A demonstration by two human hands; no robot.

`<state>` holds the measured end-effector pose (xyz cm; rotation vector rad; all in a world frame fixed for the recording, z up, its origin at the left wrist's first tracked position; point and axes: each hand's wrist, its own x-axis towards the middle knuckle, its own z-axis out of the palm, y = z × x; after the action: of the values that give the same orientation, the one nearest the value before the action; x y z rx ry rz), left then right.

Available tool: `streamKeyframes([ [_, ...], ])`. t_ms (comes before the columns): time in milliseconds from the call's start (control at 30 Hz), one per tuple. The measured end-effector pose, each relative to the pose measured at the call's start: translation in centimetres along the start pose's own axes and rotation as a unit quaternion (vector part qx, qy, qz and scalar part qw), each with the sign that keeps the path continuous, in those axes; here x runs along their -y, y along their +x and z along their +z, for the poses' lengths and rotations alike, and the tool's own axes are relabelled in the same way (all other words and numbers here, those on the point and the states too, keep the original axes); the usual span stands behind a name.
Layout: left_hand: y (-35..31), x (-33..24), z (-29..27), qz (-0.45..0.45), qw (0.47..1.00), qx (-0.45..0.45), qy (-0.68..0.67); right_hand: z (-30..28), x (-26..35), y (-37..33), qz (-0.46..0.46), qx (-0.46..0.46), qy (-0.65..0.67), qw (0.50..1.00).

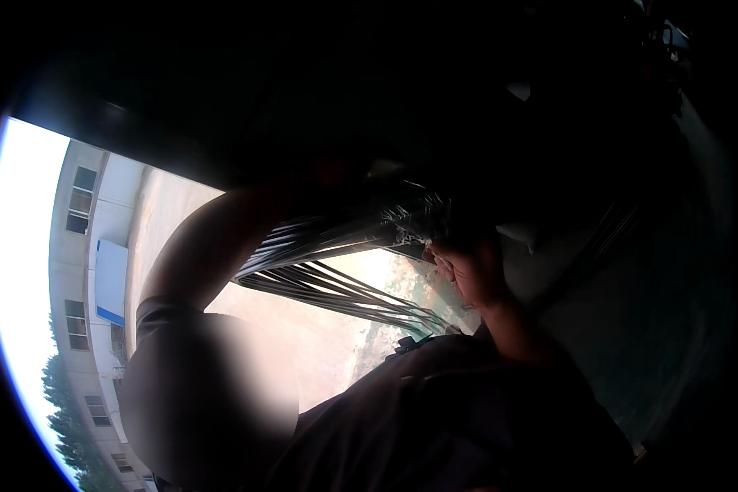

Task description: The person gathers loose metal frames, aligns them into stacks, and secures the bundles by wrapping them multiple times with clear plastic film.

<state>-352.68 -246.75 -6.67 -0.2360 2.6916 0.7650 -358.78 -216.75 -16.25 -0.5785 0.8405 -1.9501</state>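
Grey-black strands [320,289] in deep shadow, bright yard beyond

A blue-and-white board [111,279] stands against the building on the left; any marking on it is too small to read. Some shiny clear wrap [414,220] surrounds part of the strands, and whether it carries print cannot be told in the dark.

The strands lie at the middle of the view, long and thin, in two groups that spread from a bend on the left: one runs up into the wrap, the other slopes down toward the person's dark clothing [402,410]. The right hand [467,275] is at the wrap, fingers curled against its edge; how firmly they close cannot be told. The left forearm [201,250] reaches up behind the bend, and the left hand is lost in shadow, so its state cannot be told.

Below the strands lies pale, sunlit ground [316,348], mottled nearer the right hand. A dark mass [221,98] covers the upper view. Outside, the pale building [74,262] has a row of windows [82,199], with a green tree [61,418] and white sky [29,221] at the rim.
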Motion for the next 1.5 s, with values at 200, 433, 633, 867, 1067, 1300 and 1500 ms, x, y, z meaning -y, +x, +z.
streamKeyframes([
  [200,1.5,0.2,1.0,-0.031,0.999,0.008,0.024,0.1,-1.8,-0.3,-0.005,-0.022,0.015,1.0],
  [433,2.7,-1.2,0.8,-0.069,0.996,0.042,0.047,-0.4,-4.6,0.5,-0.052,-0.002,0.076,0.996],
  [633,2.1,-3.0,0.1,-0.14,0.989,0.048,-0.029,-0.8,-3.7,1.9,-0.052,-0.029,-0.047,0.997],
  [867,-2.8,-5.5,-1.9,0.045,0.889,-0.027,-0.455,0.2,-0.1,-3.2,-0.024,-0.093,-0.1,0.99],
  [1067,-5.2,-11.0,-0.6,0.076,0.973,-0.026,-0.218,0.4,1.5,-7.4,-0.122,-0.01,-0.085,0.989],
  [1300,-5.7,-11.8,0.4,0.072,0.98,-0.043,-0.179,-1.9,1.3,-8.8,-0.128,0.006,-0.106,0.986],
  [1500,-5.1,-11.8,1.0,0.055,0.981,-0.039,-0.182,-4.2,1.7,-12.3,-0.109,0.034,-0.138,0.984],
])
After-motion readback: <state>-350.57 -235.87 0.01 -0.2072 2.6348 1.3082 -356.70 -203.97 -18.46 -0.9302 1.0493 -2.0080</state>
